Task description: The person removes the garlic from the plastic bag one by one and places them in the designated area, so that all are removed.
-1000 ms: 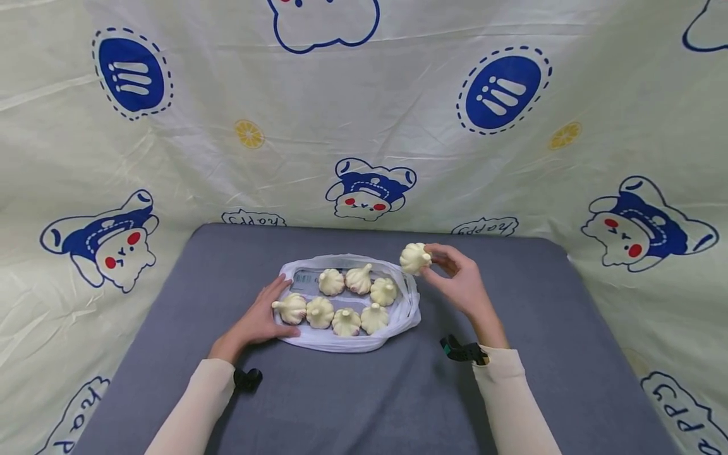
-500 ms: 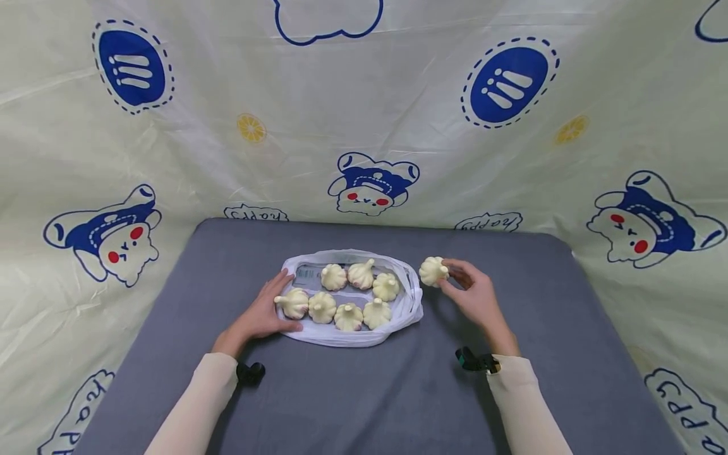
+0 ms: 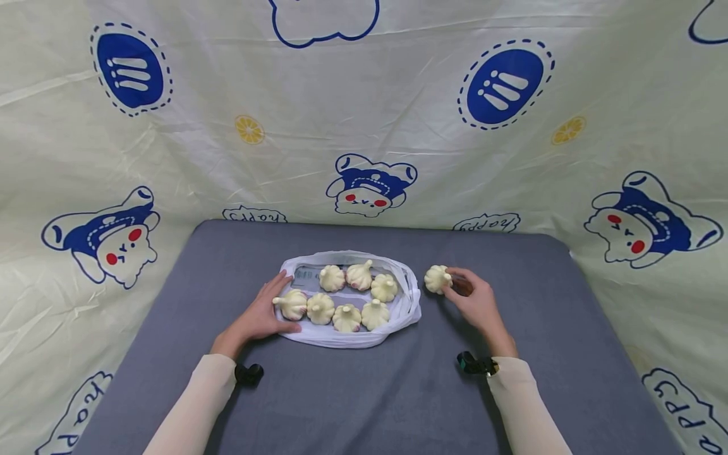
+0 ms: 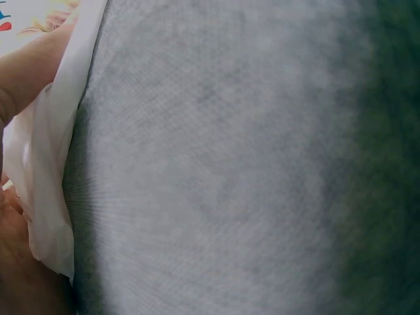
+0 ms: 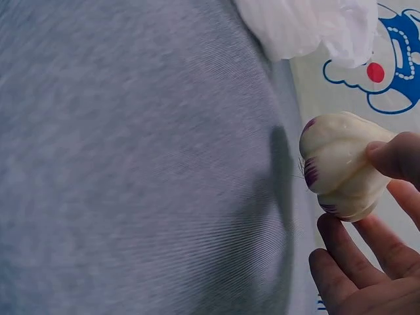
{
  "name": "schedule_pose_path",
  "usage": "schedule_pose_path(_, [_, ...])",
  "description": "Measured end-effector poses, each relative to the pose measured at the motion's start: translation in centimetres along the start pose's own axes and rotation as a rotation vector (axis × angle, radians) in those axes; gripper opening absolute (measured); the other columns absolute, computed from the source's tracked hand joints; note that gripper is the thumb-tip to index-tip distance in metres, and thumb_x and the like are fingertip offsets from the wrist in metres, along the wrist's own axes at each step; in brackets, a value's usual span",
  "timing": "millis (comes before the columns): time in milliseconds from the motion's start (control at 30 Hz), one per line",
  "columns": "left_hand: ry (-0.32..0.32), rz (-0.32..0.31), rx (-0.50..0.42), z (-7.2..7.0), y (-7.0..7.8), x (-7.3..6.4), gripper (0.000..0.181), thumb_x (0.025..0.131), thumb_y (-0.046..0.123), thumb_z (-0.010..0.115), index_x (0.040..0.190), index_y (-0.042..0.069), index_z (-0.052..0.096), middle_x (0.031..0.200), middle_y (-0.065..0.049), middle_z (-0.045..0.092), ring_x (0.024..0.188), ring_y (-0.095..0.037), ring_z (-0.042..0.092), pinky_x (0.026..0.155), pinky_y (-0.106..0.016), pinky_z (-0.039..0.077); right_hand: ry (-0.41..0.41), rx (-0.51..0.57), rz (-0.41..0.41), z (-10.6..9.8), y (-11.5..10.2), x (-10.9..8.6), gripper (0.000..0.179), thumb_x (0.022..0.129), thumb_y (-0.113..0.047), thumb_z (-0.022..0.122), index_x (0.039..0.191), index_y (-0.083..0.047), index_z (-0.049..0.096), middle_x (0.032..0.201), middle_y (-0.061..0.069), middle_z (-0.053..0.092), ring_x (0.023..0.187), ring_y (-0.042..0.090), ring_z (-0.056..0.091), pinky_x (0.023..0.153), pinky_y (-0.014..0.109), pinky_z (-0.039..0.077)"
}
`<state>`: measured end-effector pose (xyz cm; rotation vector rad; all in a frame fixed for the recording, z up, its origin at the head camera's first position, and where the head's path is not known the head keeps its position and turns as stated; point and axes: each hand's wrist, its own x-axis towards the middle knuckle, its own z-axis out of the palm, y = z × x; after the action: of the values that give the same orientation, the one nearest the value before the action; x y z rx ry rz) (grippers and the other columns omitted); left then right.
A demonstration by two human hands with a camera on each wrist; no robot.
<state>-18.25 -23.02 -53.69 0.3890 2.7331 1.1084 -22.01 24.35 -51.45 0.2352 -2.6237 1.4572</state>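
A white plastic bag [image 3: 347,340] with its mouth spread wide sits mid-table. Inside it, several garlic bulbs [image 3: 347,318] stand in two rows, stems mostly up. My left hand [image 3: 263,313] holds the bag's left end, thumb over the front rim and fingers along the back left. In the left wrist view, the thumb [image 4: 33,72] lies across the white plastic. To the right of the bag, my right hand [image 3: 476,302] pinches one garlic bulb [image 3: 437,279] between thumb and fingertips. The right wrist view shows this bulb's purple-streaked base, close over the table.
A grey cloth covers the table [image 3: 341,404]. Behind it hangs a pale printed curtain [image 3: 387,95] with blue cartoon figures. A barcode print [image 3: 305,275] shows at the bag's back left. Both wrists wear small black cameras [image 3: 249,375].
My right hand has carried the garlic bulb from over the bag's right rim, rightward and down toward the table. The left hand stays at the bag's left end.
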Motion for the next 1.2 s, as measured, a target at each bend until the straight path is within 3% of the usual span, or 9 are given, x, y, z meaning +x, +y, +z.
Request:
schedule_pose_path(667, [0.009,0.033,-0.021,0.1,-0.1,-0.3,0.113,0.074,0.036,0.092,0.161,0.004,0.028,0.171,-0.021,0.014,0.156,-0.051,0.01,0.124,-0.069,0.007,-0.009,-0.008,0.063,0.5,1.8,-0.4,0.038,0.097,-0.013,0.072,0.132,0.0,0.064,0.139,0.026,0.062,0.126,0.044,0.063,0.101,0.056,0.053])
schedule_pose_path(967, [0.013,0.041,-0.03,0.1,0.0,-0.1,0.112,0.074,0.035,0.092,0.161,0.004,0.028,0.172,-0.021,0.014,0.156,-0.05,0.01,0.124,-0.068,0.006,-0.01,0.002,0.069,0.3,1.7,-0.4,0.044,0.098,-0.014,0.071,0.138,0.0,0.058,0.14,0.024,0.061,0.126,0.04,0.063,0.102,0.044,0.054])
schedule_pose_path(1200, [0.014,0.032,-0.028,0.1,-0.1,0.0,0.112,0.074,0.035,0.092,0.161,0.004,0.028,0.172,-0.021,0.014,0.156,-0.051,0.009,0.124,-0.07,0.007,-0.021,-0.007,0.065,0.1,1.7,-0.4,0.042,0.098,-0.014,0.071,0.136,0.0,0.06,0.138,0.025,0.061,0.126,0.041,0.063,0.101,0.052,0.053])
